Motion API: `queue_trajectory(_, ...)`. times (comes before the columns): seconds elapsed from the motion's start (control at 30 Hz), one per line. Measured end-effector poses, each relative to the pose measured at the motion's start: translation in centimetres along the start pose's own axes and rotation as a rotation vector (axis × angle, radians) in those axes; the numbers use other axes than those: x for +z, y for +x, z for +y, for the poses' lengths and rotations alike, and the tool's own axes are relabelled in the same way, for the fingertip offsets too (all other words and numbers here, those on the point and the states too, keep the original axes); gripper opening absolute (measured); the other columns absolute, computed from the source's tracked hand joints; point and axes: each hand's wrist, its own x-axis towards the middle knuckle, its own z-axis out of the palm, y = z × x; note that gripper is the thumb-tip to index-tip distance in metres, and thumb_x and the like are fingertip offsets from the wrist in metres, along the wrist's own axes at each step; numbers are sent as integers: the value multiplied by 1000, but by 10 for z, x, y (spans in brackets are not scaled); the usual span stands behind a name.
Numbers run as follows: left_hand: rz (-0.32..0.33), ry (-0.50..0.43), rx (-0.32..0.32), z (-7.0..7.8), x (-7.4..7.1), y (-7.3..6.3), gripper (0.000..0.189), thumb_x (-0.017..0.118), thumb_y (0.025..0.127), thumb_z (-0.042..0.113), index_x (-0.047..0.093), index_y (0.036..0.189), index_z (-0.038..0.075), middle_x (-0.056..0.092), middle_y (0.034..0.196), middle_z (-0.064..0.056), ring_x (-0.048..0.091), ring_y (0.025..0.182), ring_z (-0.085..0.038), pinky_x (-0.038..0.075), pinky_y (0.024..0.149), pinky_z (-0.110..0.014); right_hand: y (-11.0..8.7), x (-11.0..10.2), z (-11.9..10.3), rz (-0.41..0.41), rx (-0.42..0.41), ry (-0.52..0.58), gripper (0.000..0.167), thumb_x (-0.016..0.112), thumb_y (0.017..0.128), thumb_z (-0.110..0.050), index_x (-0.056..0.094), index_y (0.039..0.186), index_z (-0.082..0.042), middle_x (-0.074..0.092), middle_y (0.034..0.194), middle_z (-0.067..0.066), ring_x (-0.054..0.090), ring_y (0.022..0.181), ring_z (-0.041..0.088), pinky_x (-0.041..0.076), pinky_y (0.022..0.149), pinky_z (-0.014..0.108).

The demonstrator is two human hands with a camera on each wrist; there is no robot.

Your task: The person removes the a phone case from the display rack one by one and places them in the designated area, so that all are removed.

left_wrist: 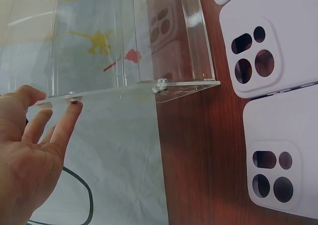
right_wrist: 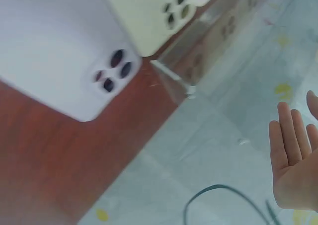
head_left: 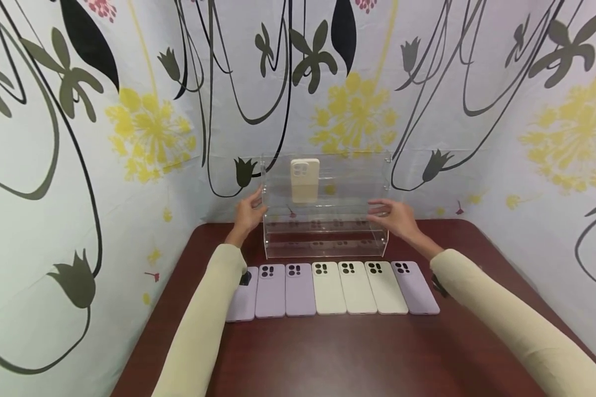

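A clear acrylic tiered stand point(head_left: 328, 251) stands at the back of the table. One cream phone case point(head_left: 305, 181) leans on an upper tier. My left hand point(head_left: 249, 214) is at the stand's left side, its fingertips point(left_wrist: 74, 111) right at the side panel by a bolt. At the stand's right side is my right hand point(head_left: 394, 218), fingers extended, holding nothing; the right wrist view shows its straight fingers point(right_wrist: 289, 133). In front of the stand lies a row of lavender phone cases point(head_left: 300, 289) and three cream phone cases point(head_left: 356, 289), camera cutouts toward the stand.
The dark red-brown table point(head_left: 328, 353) extends toward me in front of the row. A flower-printed cloth point(head_left: 218, 110) hangs behind and on both sides. The left sleeve partly covers the leftmost lavender case point(head_left: 243, 303).
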Motion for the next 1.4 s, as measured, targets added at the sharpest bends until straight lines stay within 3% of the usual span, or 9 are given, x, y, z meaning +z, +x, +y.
queue_trajectory(0.17,2,-22,0,-5,3,-4,65,64,93,-11,51,153,11,59,140,-27,64,125,-39,63,70,-23,19,8,-20,10,-26,27,45,83,91,-18,70,133,-10,79,109,13,78,90,30,64,69,35)
queue_trajectory(0.33,14,33,13,-6,6,-4,65,66,93,-9,52,153,13,61,139,-24,66,122,-36,65,77,-29,38,15,-38,52,-40,103,48,82,93,-19,67,137,-9,77,114,16,77,95,32,64,82,50)
queue_trajectory(0.43,23,46,22,-5,8,-4,66,67,92,-9,52,152,12,62,137,-24,66,123,-34,65,81,-32,50,20,-48,73,-47,146,50,82,93,-20,66,139,-9,75,118,17,76,100,33,63,86,49)
queue_trajectory(0.67,27,72,2,-2,8,-3,67,67,92,-7,53,152,18,65,135,-22,70,117,-32,63,67,-24,73,31,-74,91,-72,197,51,82,92,-19,66,139,-8,74,124,17,75,104,32,63,88,48)
queue_trajectory(0.87,42,116,29,5,5,2,66,69,93,-4,54,152,21,65,136,-17,68,120,-28,65,77,-31,93,41,-93,84,-79,271,55,81,93,-15,62,143,-6,70,129,22,73,110,36,62,91,45)
queue_trajectory(1.07,40,114,8,3,3,4,65,69,93,-3,54,152,21,66,132,-20,67,122,-29,64,86,-35,105,52,-105,62,-78,345,59,78,94,-10,55,149,-10,68,132,24,71,114,38,61,94,44)
queue_trajectory(1.4,51,104,11,3,0,0,64,68,93,-6,54,152,15,64,135,-20,66,125,-31,62,91,-38,117,68,-113,141,-147,261,45,76,95,-7,63,138,-3,73,121,24,74,105,38,62,93,48)
